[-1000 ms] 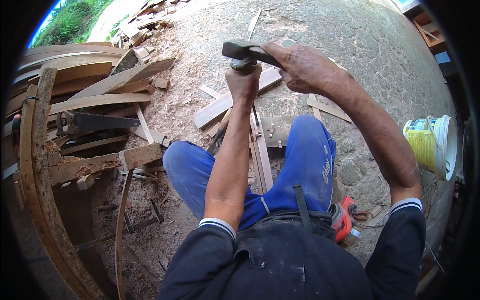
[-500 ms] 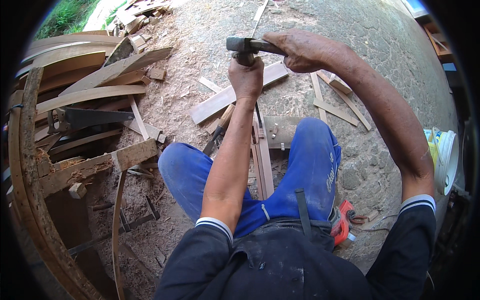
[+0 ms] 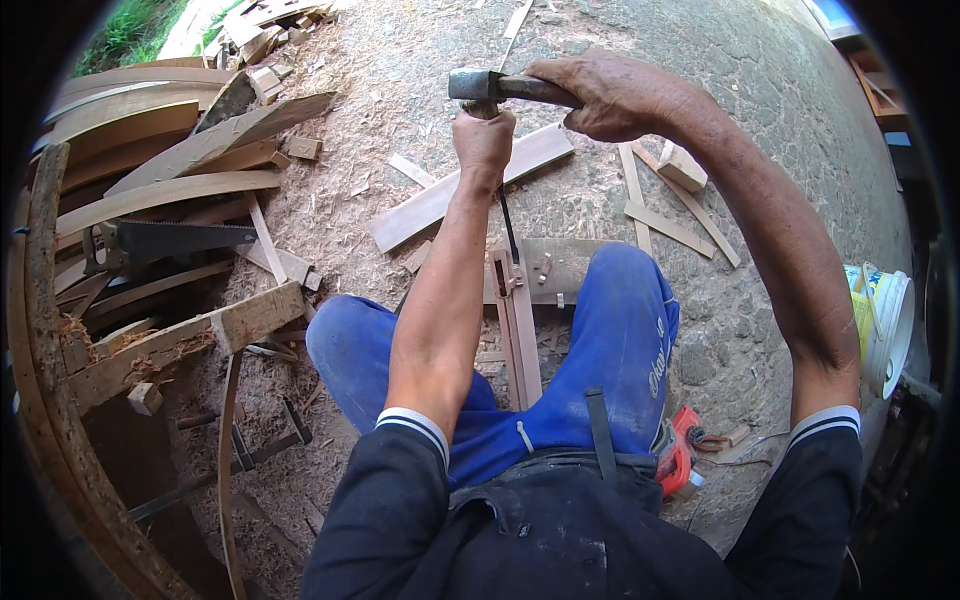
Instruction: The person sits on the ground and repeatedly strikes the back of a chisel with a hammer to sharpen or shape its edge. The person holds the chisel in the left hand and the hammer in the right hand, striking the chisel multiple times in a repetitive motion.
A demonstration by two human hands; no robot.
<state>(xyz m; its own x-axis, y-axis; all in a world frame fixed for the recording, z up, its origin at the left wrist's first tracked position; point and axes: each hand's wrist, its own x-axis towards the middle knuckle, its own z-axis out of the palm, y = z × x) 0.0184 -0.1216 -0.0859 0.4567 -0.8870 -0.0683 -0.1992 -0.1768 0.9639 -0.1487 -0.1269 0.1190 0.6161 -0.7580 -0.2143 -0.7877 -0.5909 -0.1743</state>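
My left hand (image 3: 483, 145) is closed around the handle of a chisel, held upright. The dark chisel blade (image 3: 508, 226) runs down to a slotted wooden strip (image 3: 518, 335) between my legs, its tip at the slotted end. Over the top of the chisel handle is the metal head of a hammer (image 3: 474, 84); whether they touch I cannot tell. My right hand (image 3: 615, 95) grips the hammer's wooden handle from the right. Under the strip's far end lies a wide board (image 3: 570, 262).
A pale plank (image 3: 430, 215) and thin strips (image 3: 670, 228) lie ahead on the shaving-covered ground. At left are stacked curved timbers (image 3: 165, 192), a handsaw (image 3: 180, 238) and a clamp (image 3: 270, 450). To my right are a red power tool (image 3: 682, 450) and a white bucket (image 3: 888, 325).
Both hands keep their grips, with the hammer head still over the chisel. The view has shifted slightly, and more of the blade and strip shows. Another wooden-handled tool is now hidden by my left forearm.
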